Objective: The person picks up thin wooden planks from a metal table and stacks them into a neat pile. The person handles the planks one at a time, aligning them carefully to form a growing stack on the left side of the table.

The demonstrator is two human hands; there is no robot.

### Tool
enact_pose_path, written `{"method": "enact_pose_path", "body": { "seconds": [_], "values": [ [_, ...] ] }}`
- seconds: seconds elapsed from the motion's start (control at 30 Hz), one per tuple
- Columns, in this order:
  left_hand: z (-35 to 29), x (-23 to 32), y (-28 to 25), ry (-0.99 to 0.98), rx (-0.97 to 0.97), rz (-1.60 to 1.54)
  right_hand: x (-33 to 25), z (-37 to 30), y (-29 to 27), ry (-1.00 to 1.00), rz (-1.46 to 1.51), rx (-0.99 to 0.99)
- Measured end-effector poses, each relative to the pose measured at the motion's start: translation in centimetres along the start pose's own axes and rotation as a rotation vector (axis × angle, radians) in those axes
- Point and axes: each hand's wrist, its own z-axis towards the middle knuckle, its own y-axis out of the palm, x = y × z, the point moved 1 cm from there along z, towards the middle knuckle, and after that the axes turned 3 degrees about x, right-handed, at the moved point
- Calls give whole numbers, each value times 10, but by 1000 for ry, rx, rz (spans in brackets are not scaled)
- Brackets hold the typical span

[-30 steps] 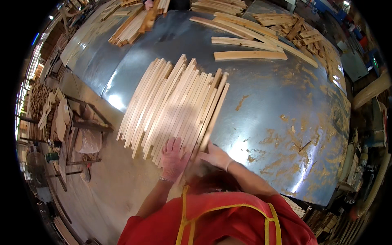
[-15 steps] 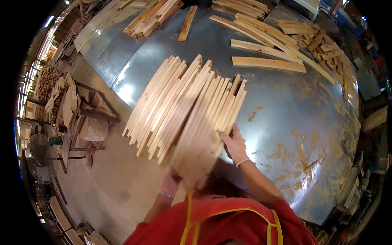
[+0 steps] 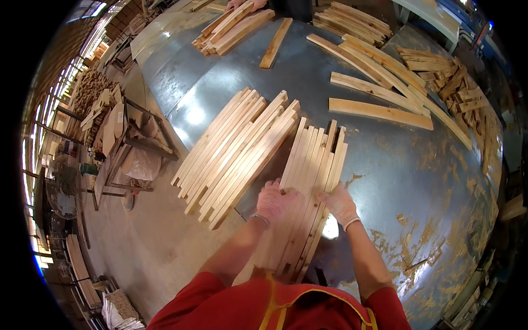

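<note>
Because the sticks were loose, I held the bundle of sticks [image 3: 309, 179] from both sides. My gloved left hand [image 3: 276, 201] was closed on its left side, and my gloved right hand [image 3: 339, 205] was closed on its right side, thumb over the top. This opposed grip presumably kept the sticks parallel and pressed together. The fingertips underneath were hidden. The bundle lay directly ahead of me, near end at my red apron [image 3: 300, 297], far end over the metal table [image 3: 385, 154]; I could not tell whether its underside touched the metal.

To the left, a second pile of sticks [image 3: 236, 157] sat on the table, with a gap between it and the bundle that likely served to keep the two groups distinct. Its near ends projected past the table edge, an arrangement that probably left room for fingers beneath.

Beyond, a single board [image 3: 276, 43] lay apart, and longer boards [image 3: 380, 113] were spread at the right. At the far side, a co-worker's hand [image 3: 257, 4] rested at a stack of boards [image 3: 234, 28], apparently to steady it.
</note>
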Motion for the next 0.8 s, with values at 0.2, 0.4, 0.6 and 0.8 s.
{"method": "enact_pose_path", "body": {
  "seconds": [0.2,0.4,0.6,0.8],
  "values": [
    [-42,57,-76,84,47,-274,-13,-34,-26,-130,653,113],
    [-68,114,-200,755,576,-647,-156,-156,-111,-724,724,372],
    [-59,74,-223,899,230,-921,-158,-185,-94,-928,275,618],
    [1,-81,-85,836,-69,-431,-9,-119,50,-635,-647,611]
  ]
}}
